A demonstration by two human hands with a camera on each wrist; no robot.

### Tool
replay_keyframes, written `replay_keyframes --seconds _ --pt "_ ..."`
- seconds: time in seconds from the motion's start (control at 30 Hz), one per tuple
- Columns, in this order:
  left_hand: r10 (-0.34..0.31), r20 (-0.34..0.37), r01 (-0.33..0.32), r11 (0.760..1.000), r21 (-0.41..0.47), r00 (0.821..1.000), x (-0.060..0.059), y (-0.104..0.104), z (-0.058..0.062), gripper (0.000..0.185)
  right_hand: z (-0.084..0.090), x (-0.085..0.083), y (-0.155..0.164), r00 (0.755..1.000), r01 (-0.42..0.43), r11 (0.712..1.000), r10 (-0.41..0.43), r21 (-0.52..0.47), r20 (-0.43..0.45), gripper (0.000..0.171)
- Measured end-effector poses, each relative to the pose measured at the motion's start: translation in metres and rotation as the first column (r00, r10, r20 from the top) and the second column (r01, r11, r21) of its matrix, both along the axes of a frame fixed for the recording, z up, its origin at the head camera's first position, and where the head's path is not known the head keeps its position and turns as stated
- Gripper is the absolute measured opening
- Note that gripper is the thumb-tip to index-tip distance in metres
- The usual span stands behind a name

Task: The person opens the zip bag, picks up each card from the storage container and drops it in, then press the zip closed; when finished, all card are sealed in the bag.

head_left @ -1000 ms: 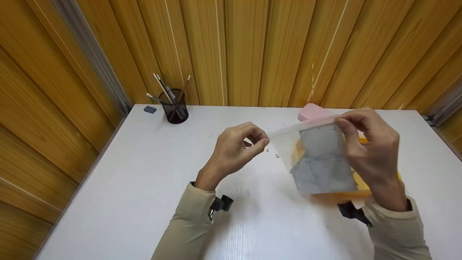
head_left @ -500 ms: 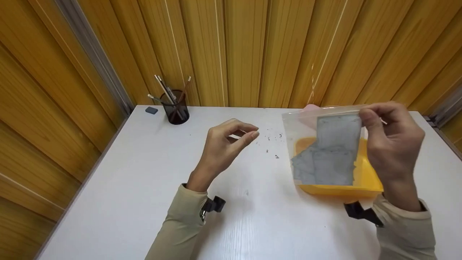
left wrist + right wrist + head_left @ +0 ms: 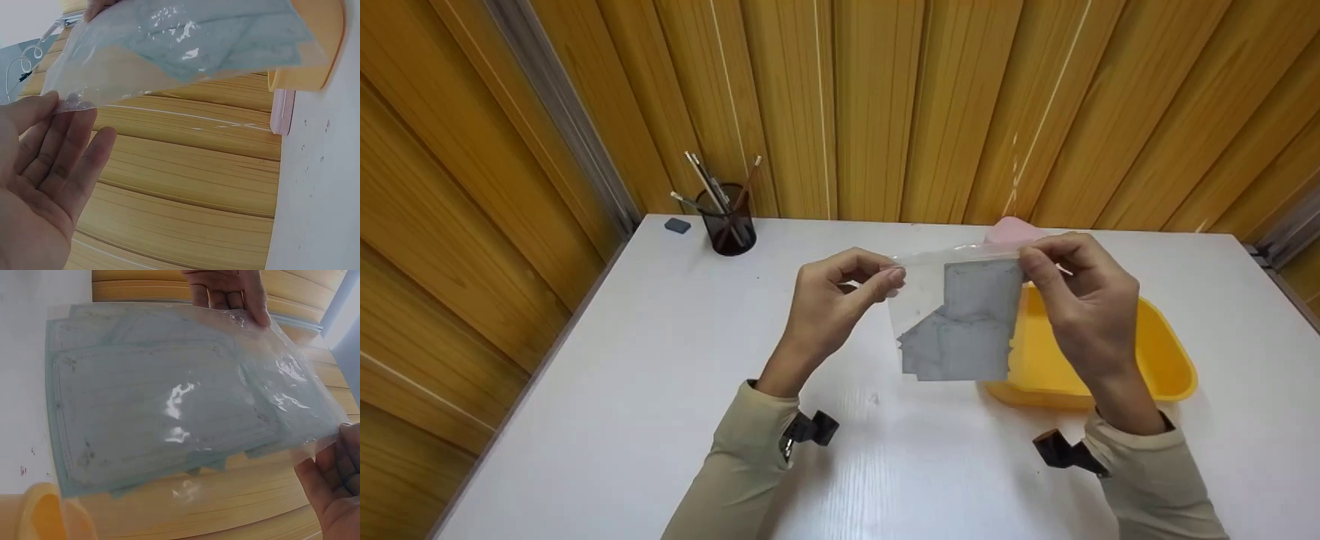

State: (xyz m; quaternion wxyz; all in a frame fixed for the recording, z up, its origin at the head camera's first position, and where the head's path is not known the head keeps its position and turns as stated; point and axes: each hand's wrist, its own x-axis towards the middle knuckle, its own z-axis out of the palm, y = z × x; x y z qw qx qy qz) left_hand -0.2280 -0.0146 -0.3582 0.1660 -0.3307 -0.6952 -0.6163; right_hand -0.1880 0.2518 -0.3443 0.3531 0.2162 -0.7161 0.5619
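Both hands hold up a clear plastic zip bag (image 3: 919, 296) by its top edge, above the table. Several flat grey-blue sheets (image 3: 971, 330) lie inside it, overlapping one another. My left hand (image 3: 836, 307) pinches the bag's top left corner between thumb and forefinger; in the left wrist view its other fingers (image 3: 84, 169) are spread loosely behind. At the top right corner my right hand (image 3: 1084, 315) pinches the bag. In the right wrist view the sheets (image 3: 163, 410) show dark specks near their corners through the shiny plastic.
A yellow tray (image 3: 1174, 375) stands behind and below the right hand. Beyond the bag is a pink box (image 3: 1009, 229). A black mesh cup (image 3: 731, 229) with pencils and a dark eraser (image 3: 677, 225) stand at the back left. Wood-patterned panels (image 3: 870, 112) rise behind the white table (image 3: 660, 375).
The right hand first carried the bag rightward as the left hand came away from it. Then the bag moved back left, and the left hand now pinches its left corner.
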Motion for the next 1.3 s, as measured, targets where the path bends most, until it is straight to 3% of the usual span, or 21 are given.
replay_keyframes --seconds 0.23,0.57,0.73,0.97,1.17,1.3 --pt "0.036 0.006 -0.036 0.998 0.043 0.999 0.000 0.000 0.002 0.011 -0.001 -0.002 0.002 0.997 -0.050 0.998 0.048 0.040 0.052 0.016" --pt "0.013 0.026 -0.015 0.997 0.071 1.000 0.001 0.000 0.003 0.012 -0.002 -0.002 -0.001 0.984 -0.124 0.992 0.124 -0.014 0.124 0.014" --pt "0.007 0.038 -0.010 0.997 0.079 0.999 0.001 0.000 0.003 0.013 -0.004 -0.001 -0.002 0.985 -0.121 0.993 0.122 -0.012 0.125 0.013" --pt "-0.013 0.045 0.008 0.993 0.122 0.999 0.001 -0.002 0.004 0.014 -0.004 -0.004 -0.006 0.973 -0.168 0.980 0.182 -0.106 0.144 0.013" --pt "-0.018 0.040 0.010 0.985 0.174 0.999 -0.003 -0.006 0.002 0.013 -0.009 -0.006 -0.008 0.962 -0.137 0.991 0.135 -0.011 0.238 0.016" --pt "0.021 0.043 -0.029 0.976 0.215 0.999 -0.006 -0.008 0.001 0.013 -0.013 -0.008 -0.011 0.939 -0.153 0.985 0.121 0.076 0.321 0.019"
